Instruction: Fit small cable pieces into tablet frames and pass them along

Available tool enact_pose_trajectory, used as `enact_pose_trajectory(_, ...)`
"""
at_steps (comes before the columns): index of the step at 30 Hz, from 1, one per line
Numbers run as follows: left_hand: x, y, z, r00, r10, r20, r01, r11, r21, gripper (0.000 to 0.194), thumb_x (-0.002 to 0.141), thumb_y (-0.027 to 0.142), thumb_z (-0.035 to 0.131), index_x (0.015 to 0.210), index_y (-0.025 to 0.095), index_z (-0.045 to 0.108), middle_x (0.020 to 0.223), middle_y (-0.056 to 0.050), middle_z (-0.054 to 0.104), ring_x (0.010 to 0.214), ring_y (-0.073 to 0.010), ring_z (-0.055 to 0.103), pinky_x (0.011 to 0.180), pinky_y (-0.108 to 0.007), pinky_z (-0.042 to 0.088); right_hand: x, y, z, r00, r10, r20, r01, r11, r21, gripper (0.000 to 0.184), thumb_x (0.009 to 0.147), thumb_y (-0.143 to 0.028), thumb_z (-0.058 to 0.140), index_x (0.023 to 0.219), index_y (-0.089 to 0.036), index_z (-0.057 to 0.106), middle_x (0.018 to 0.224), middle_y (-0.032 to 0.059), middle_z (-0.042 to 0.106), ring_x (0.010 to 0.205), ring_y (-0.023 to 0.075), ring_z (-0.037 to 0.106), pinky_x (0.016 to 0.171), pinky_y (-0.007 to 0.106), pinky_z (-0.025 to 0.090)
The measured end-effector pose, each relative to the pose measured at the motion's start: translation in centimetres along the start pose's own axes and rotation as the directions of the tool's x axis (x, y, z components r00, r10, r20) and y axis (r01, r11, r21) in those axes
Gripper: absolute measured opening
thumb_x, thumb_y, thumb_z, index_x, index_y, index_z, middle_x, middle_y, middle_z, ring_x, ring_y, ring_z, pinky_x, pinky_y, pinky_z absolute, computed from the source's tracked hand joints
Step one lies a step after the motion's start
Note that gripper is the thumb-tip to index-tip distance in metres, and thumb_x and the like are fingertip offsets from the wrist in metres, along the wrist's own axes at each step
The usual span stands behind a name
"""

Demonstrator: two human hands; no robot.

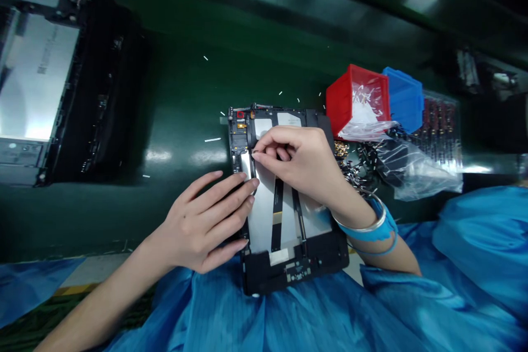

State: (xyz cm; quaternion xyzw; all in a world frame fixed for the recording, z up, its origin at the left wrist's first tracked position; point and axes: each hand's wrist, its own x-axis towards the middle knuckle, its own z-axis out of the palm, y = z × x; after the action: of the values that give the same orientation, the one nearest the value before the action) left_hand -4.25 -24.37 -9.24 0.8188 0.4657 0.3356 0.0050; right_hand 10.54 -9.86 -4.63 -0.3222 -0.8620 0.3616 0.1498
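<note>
An opened tablet [264, 220], its inner side up, lies in front of me, with silver panels, black flat ribbon cables [277, 214] and a black frame. My left hand [210, 220] has its fingers stretched out, their tips resting along the tablet's left edge. Over the upper left part of the tablet, my right hand [301, 159] pinches thumb and index finger together. A small dark bit shows at those fingertips, too small to name. Just below the pinch, a thin black strip runs down beside a narrow bright part. A blue band and a metal bracelet circle my right wrist.
Stacked tablet bodies [45, 77] stand at the left. To the right are a red bin [338, 99] with white strips in plastic, a blue bin [408, 102], loose small parts [357, 168], and a clear bag [416, 170]. White scraps dot the green table [177, 82].
</note>
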Motion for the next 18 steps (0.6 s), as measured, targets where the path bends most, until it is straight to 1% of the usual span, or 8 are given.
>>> enact_pose_trajectory(5, 0.5, -0.4, -0.2, 0.999, -0.019, 0.033, 0.017, 0.997, 0.076, 0.039, 0.094, 0.037, 0.041, 0.114, 0.01, 0.062, 0.122, -0.014, 0.066, 0.121, -0.03, 0.056, 0.104, -0.045, 0.038, 0.1, -0.4, 0.1, 0.998, 0.048, -0.039, -0.05, 0.997, -0.051, 0.008, 0.077, -0.011, 0.061, 0.075, -0.017, 0.065, 0.056, -0.0063, 0.051, 0.055, 0.007, 0.045, 0.055, 0.022, 0.032)
enact_pose_trajectory(8, 1.4, -1.1, -0.3, 0.997, -0.04, 0.061, 0.031, 0.99, 0.137, 0.04, 0.094, 0.037, 0.043, 0.119, 0.011, 0.059, 0.126, -0.014, 0.063, 0.123, -0.031, 0.055, 0.105, -0.046, 0.037, -0.8, -0.8, -1.0, 0.985, 0.041, -0.169, -0.056, 0.995, -0.087, 0.011, 0.08, -0.015, 0.061, 0.089, -0.019, 0.067, 0.06, -0.0064, 0.054, 0.053, 0.0069, 0.046, 0.056, 0.022, 0.035)
enact_pose_trajectory(10, 1.9, -1.3, -0.2, 0.996, -0.064, 0.068, 0.053, 0.987, 0.153, 0.038, 0.093, 0.035, 0.047, 0.121, 0.011, 0.058, 0.127, -0.014, 0.063, 0.122, -0.0316, 0.055, 0.105, -0.047, 0.037, -2.3, -0.7, -2.3, 0.959, 0.035, -0.281, -0.069, 0.991, -0.113, 0.012, 0.083, -0.018, 0.061, 0.092, -0.02, 0.068, 0.063, -0.0053, 0.058, 0.052, 0.0067, 0.045, 0.054, 0.022, 0.036)
enact_pose_trajectory(13, 1.5, -0.5, -0.1, 0.993, -0.112, -0.03, 0.115, 0.987, 0.114, 0.041, 0.089, 0.028, 0.052, 0.127, 0.013, 0.053, 0.127, -0.014, 0.063, 0.122, -0.0313, 0.055, 0.1, -0.045, 0.043, -6.0, 0.4, -3.9, 0.902, 0.082, -0.425, -0.172, 0.969, -0.179, 0.013, 0.085, -0.025, 0.062, 0.094, -0.021, 0.07, 0.063, -0.0043, 0.059, 0.051, 0.0074, 0.046, 0.052, 0.022, 0.036)
enact_pose_trajectory(14, 1.1, 0.0, -0.1, 0.98, -0.171, -0.102, 0.18, 0.979, 0.096, 0.042, 0.088, 0.026, 0.053, 0.128, 0.015, 0.052, 0.124, -0.014, 0.064, 0.118, -0.0305, 0.057, 0.096, -0.043, 0.046, -7.4, 1.0, -4.2, 0.88, 0.114, -0.462, -0.232, 0.95, -0.208, 0.016, 0.086, -0.028, 0.061, 0.097, -0.021, 0.07, 0.06, -0.0044, 0.058, 0.049, 0.008, 0.046, 0.051, 0.022, 0.036)
enact_pose_trajectory(16, 0.0, 1.6, 0.0, 0.907, -0.374, -0.192, 0.39, 0.919, 0.051, 0.037, 0.087, 0.024, 0.053, 0.123, 0.017, 0.055, 0.108, -0.011, 0.07, 0.098, -0.0262, 0.066, 0.082, -0.035, 0.052, -10.1, 2.2, -3.9, 0.855, 0.192, -0.482, -0.365, 0.883, -0.296, 0.025, 0.087, -0.037, 0.06, 0.102, -0.02, 0.071, 0.053, -0.0045, 0.055, 0.046, 0.0097, 0.047, 0.05, 0.023, 0.035)
enact_pose_trajectory(17, -0.5, 2.5, 0.0, 0.859, -0.482, -0.173, 0.492, 0.87, 0.018, 0.03, 0.089, 0.026, 0.052, 0.117, 0.017, 0.058, 0.095, -0.008, 0.071, 0.084, -0.023, 0.069, 0.071, -0.03, 0.053, -11.2, 2.7, -3.6, 0.858, 0.232, -0.458, -0.412, 0.842, -0.347, 0.029, 0.088, -0.041, 0.058, 0.103, -0.02, 0.071, 0.051, -0.0036, 0.056, 0.045, 0.0108, 0.048, 0.048, 0.023, 0.034)
enact_pose_trajectory(18, -1.0, 3.4, 0.1, 0.815, -0.57, -0.1, 0.571, 0.82, -0.023, 0.025, 0.09, 0.029, 0.05, 0.11, 0.018, 0.061, 0.082, -0.005, 0.071, 0.071, -0.0203, 0.068, 0.061, -0.026, 0.051, -12.0, 3.1, -3.1, 0.867, 0.268, -0.42, -0.437, 0.815, -0.382, 0.033, 0.089, -0.043, 0.055, 0.105, -0.019, 0.071, 0.052, -0.002, 0.059, 0.045, 0.0122, 0.051, 0.048, 0.024, 0.034)
